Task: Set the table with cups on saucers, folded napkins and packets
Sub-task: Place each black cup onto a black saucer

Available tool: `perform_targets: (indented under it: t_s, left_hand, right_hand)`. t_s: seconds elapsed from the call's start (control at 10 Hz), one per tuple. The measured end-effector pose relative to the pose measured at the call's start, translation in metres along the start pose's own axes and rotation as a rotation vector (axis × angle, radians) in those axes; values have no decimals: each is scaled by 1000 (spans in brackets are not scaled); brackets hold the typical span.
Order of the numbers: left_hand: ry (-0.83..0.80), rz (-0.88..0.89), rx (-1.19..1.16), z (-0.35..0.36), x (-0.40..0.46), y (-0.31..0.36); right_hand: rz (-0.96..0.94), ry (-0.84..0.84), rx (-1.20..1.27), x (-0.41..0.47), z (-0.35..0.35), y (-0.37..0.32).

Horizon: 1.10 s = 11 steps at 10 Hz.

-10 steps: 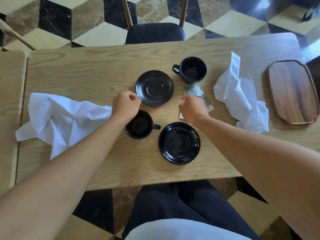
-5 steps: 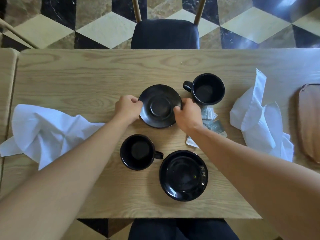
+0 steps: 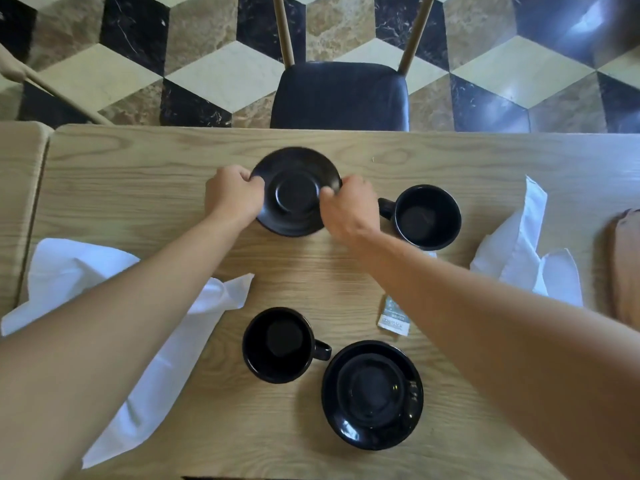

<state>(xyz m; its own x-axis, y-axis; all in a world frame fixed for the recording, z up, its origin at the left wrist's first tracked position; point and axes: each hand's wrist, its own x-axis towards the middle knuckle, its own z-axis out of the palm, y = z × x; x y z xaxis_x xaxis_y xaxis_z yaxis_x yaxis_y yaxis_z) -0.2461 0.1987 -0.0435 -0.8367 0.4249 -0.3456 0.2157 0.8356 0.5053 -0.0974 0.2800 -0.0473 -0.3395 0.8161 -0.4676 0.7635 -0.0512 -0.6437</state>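
Both hands grip a black saucer [image 3: 294, 168] near the table's far edge: my left hand [image 3: 233, 195] on its left rim, my right hand [image 3: 349, 206] on its right rim. Just right of it stands an empty black cup [image 3: 427, 216]. Nearer to me sit a second black cup [image 3: 278, 344] and, to its right, a glossy black saucer [image 3: 372, 394], both bare. A small packet [image 3: 393, 315] lies beside my right forearm, partly hidden by it. One crumpled white napkin [image 3: 145, 375] lies at the left under my left arm, another white napkin [image 3: 526, 258] at the right.
The light wooden table [image 3: 346, 271] ends just beyond the held saucer. A dark-seated chair [image 3: 339, 95] stands tucked at the far side. A brown wooden tray [image 3: 627, 265] shows at the right border. Another tabletop [image 3: 17, 202] adjoins on the left.
Both hands, which closed on the far saucer's rims half a second ago, have slid it away from me toward the far edge. The left hand had let go of the near cup.
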Motion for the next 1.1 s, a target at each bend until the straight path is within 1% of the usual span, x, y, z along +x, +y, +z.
perform_targets:
  t_s: [0.1,0.2,0.3,0.4,0.5,0.7,0.9,1.1]
  left_hand:
    - [36,26,-62,1,24,22]
    - [-3,47,-92,12,28,38]
    - [-89,60,-130,31,27,54]
    - [-139,62,-195,54,30,58]
    - [-150,7,-268,70,32,57]
    - [-173,-3,-271,77,29,56]
    - [-192,14,-222,76,20,51]
    - [-227,16,-172,74,3,44]
  right_hand:
    - [-78,14,-60,33,-29,-15]
    - [-92,28,-137,55,-51,-13]
    - [-94,34,-201,79,-80,4]
    - [-100,14,-253,87,-90,18]
    - [-88,-5,-246,93,-97,33]
    - [-77,7,-184,92,-97,44]
    - [-97,-6,-190,88,-94,52]
    - [-47,-27,-224,75,-88,66]
